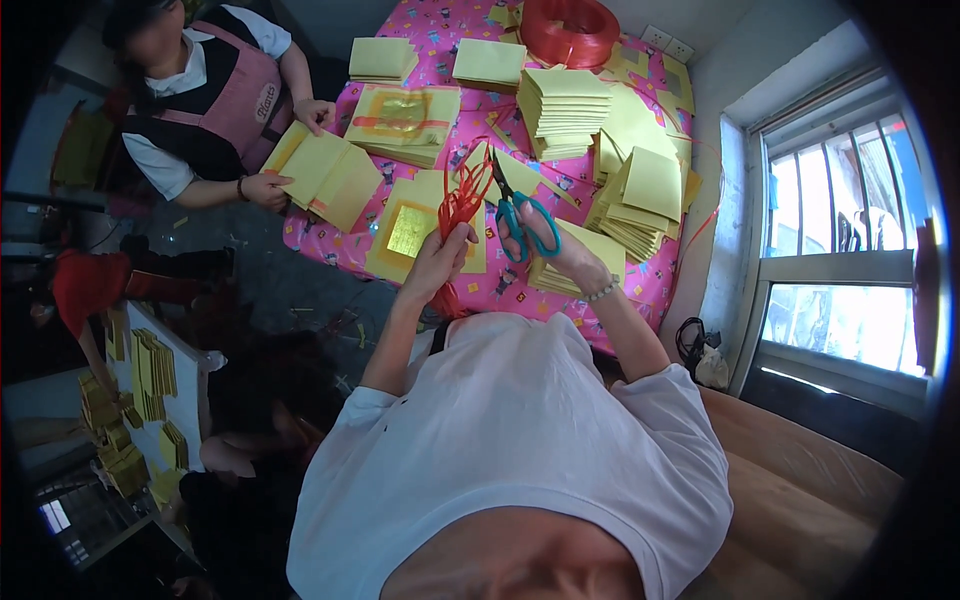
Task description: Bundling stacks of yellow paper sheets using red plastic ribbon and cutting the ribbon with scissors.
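The bench (pixel 640 290), draped in a pink patterned cloth, is carrying stacks of yellow paper (pixel 565 110) across its top, with a red spool of cord (pixel 570 30) sitting at the far edge. A co-worker in a pink apron (pixel 215 95) is standing at the bench's left side, holding a sheaf of yellow sheets (pixel 322 172). Over the near edge, the left hand (pixel 440 258) is gripping a bundle of red cord (pixel 462 205), fingers closed around it. The right hand (pixel 560 250) is holding teal-handled scissors (pixel 520 212), fingers through the loops, blades pointing up right beside the cord
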`<act>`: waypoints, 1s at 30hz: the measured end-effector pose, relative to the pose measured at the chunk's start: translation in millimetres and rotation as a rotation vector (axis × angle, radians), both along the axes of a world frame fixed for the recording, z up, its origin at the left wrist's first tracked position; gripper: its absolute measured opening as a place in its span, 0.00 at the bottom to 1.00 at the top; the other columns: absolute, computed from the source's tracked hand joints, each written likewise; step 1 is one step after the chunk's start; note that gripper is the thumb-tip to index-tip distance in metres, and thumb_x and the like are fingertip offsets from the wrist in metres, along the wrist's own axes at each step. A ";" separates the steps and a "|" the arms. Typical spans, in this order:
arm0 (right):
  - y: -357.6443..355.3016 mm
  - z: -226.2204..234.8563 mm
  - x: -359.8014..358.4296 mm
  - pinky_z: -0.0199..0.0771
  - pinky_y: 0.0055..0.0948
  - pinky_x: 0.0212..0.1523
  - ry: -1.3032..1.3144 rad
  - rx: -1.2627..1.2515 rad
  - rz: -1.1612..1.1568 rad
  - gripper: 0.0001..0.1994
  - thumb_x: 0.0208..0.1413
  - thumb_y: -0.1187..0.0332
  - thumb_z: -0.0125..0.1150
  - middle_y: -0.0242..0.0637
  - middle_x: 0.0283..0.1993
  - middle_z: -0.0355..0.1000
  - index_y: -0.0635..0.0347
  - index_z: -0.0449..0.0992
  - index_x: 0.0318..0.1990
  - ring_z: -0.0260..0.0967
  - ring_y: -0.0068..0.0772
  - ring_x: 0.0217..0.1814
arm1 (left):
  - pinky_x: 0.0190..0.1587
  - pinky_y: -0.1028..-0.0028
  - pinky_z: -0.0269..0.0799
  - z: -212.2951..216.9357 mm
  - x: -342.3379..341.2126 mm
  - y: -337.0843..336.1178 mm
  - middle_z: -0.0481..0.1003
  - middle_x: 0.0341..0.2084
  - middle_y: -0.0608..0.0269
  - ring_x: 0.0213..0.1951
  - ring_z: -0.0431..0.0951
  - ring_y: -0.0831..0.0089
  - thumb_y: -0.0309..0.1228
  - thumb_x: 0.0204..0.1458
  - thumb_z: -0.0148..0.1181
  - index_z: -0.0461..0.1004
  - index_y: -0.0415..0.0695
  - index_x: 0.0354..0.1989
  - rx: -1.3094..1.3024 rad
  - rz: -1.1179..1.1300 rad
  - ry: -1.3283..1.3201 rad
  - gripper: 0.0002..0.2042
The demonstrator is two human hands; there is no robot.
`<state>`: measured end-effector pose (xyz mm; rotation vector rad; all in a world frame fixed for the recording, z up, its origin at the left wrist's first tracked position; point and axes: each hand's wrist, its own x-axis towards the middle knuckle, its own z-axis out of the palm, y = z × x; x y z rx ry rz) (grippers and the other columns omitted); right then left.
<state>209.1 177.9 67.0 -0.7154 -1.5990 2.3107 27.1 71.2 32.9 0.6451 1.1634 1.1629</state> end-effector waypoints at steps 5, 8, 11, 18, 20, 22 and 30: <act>-1.3 -4.1 1.3 0.60 0.19 0.29 0.056 -0.075 -0.027 0.26 0.57 0.41 0.38 0.29 0.22 0.62 0.57 0.66 0.34 0.58 0.19 0.24 | 0.13 0.83 0.43 3.5 1.1 -2.5 0.52 0.11 0.78 0.11 0.48 0.89 0.41 0.60 0.42 0.66 0.46 0.31 -0.006 0.017 0.020 0.13; -3.6 -6.9 1.5 0.60 0.18 0.28 0.079 -0.082 -0.043 0.25 0.57 0.41 0.38 0.29 0.21 0.62 0.57 0.66 0.33 0.58 0.18 0.24 | 0.13 0.84 0.44 4.2 1.6 -3.3 0.52 0.10 0.79 0.11 0.49 0.89 0.41 0.59 0.42 0.66 0.45 0.31 -0.012 0.024 0.036 0.13; -5.5 -6.0 1.2 0.59 0.17 0.27 0.107 -0.088 -0.039 0.25 0.57 0.42 0.39 0.28 0.21 0.61 0.57 0.66 0.33 0.57 0.18 0.23 | 0.13 0.84 0.44 3.8 2.1 -4.5 0.53 0.10 0.79 0.12 0.49 0.89 0.40 0.60 0.42 0.66 0.45 0.30 -0.019 0.028 0.049 0.13; -5.5 -16.1 7.0 0.58 0.18 0.26 0.153 -0.149 -0.059 0.24 0.57 0.42 0.40 0.28 0.20 0.60 0.57 0.65 0.32 0.56 0.18 0.23 | 0.14 0.84 0.46 1.4 2.5 -9.2 0.55 0.10 0.77 0.12 0.52 0.90 0.39 0.59 0.43 0.67 0.45 0.29 0.016 0.045 0.065 0.13; -4.0 -12.3 9.4 0.58 0.18 0.26 0.169 -0.152 -0.049 0.25 0.56 0.42 0.39 0.28 0.20 0.60 0.58 0.65 0.33 0.56 0.19 0.23 | 0.15 0.82 0.51 -1.7 1.0 -10.6 0.59 0.11 0.75 0.13 0.56 0.87 0.39 0.58 0.45 0.68 0.43 0.30 0.013 0.069 0.175 0.12; -6.0 -2.3 14.2 0.59 0.20 0.29 0.210 -0.266 -0.032 0.29 0.53 0.37 0.38 0.30 0.22 0.61 0.59 0.66 0.33 0.58 0.22 0.25 | 0.17 0.80 0.56 -6.8 0.6 -10.9 0.62 0.12 0.73 0.14 0.60 0.84 0.39 0.58 0.46 0.69 0.42 0.31 0.008 0.092 0.284 0.12; 8.0 10.0 22.8 0.60 0.22 0.31 0.215 -0.461 0.134 0.35 0.47 0.30 0.36 0.32 0.24 0.62 0.59 0.67 0.33 0.59 0.25 0.26 | 0.28 0.64 0.68 -10.8 3.5 -13.4 0.74 0.23 0.48 0.27 0.75 0.52 0.36 0.54 0.50 0.68 0.38 0.42 0.274 0.156 0.928 0.14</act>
